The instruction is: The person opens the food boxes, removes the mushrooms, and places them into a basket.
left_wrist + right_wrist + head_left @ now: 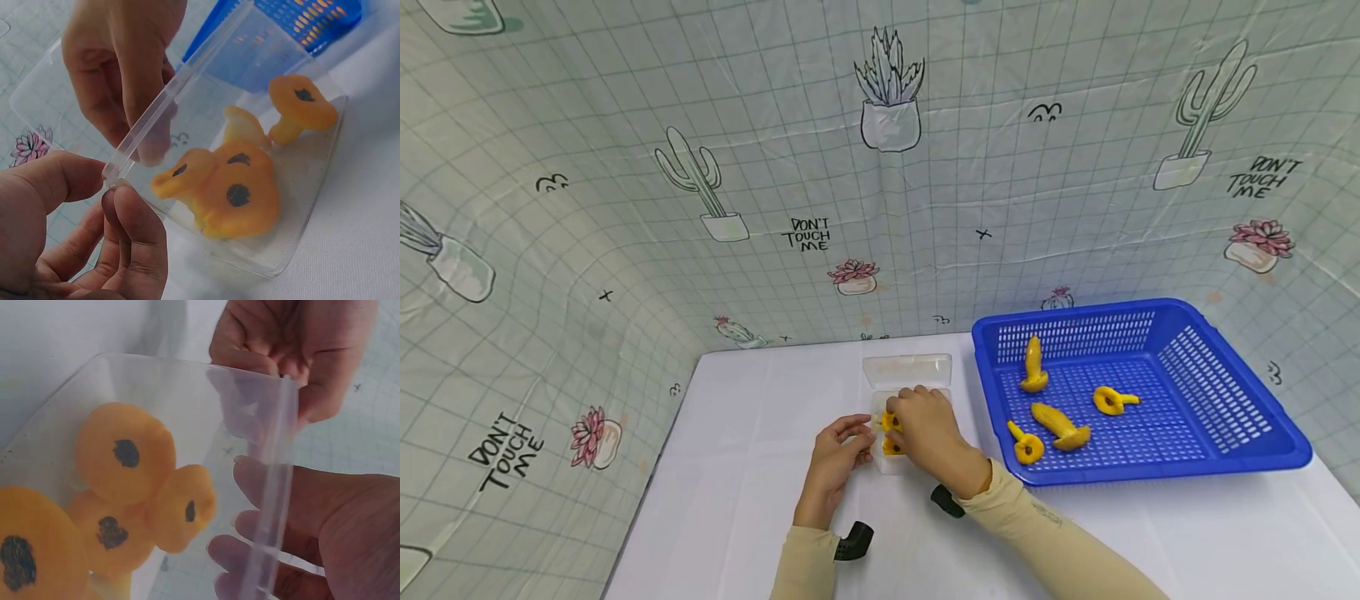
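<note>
A clear plastic box (892, 468) with its lid (907, 372) swung back holds several yellow toy mushrooms (256, 212), bunched together and marked with dark spots. At the box's corner, my left hand (835, 458) pinches the rim between thumb and finger, as the left wrist view shows. My right hand (928, 429) reaches over the rim from the other side. Its fingers (256, 478) extend past the edge, slightly bent and apart from the mushrooms, with nothing between them. From the head view the right hand covers part of the box.
A blue perforated basket (1150, 473) stands to the right of the box, with several more yellow mushrooms (1058, 427) spread on its floor. Black pieces (854, 542) sit at both wrists. A patterned cloth backdrop (925, 250) rises behind the white table (722, 467).
</note>
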Available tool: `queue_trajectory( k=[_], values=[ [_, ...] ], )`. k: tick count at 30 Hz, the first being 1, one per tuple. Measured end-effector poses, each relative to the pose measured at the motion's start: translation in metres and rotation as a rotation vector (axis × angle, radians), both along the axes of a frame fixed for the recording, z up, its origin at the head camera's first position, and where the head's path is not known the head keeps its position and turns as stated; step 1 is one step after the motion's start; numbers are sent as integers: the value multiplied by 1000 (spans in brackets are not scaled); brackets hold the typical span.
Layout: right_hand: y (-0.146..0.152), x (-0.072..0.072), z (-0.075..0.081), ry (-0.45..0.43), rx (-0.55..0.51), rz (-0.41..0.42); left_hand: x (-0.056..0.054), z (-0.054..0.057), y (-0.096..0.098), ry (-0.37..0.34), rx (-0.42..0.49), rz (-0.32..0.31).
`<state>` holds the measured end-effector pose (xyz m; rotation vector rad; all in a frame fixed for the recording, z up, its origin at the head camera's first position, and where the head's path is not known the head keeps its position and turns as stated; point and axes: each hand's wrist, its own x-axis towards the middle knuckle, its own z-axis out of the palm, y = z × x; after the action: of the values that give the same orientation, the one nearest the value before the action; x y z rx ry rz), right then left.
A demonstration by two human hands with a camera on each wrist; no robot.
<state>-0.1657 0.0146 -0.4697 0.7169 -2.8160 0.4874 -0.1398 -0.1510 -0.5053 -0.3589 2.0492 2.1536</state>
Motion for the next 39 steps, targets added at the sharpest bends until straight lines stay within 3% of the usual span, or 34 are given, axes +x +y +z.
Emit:
queue_trajectory(
  k=[21,31,39],
  values=[
    [-13,-10,-15,1,144,-69,1,1,1,2,3,7],
    [-12,-8,-17,113,111,-114,0,2,2,7,7,9],
    [-10,-4,-15,202,68,-200,1,2,1,6,-4,5]
  ],
)
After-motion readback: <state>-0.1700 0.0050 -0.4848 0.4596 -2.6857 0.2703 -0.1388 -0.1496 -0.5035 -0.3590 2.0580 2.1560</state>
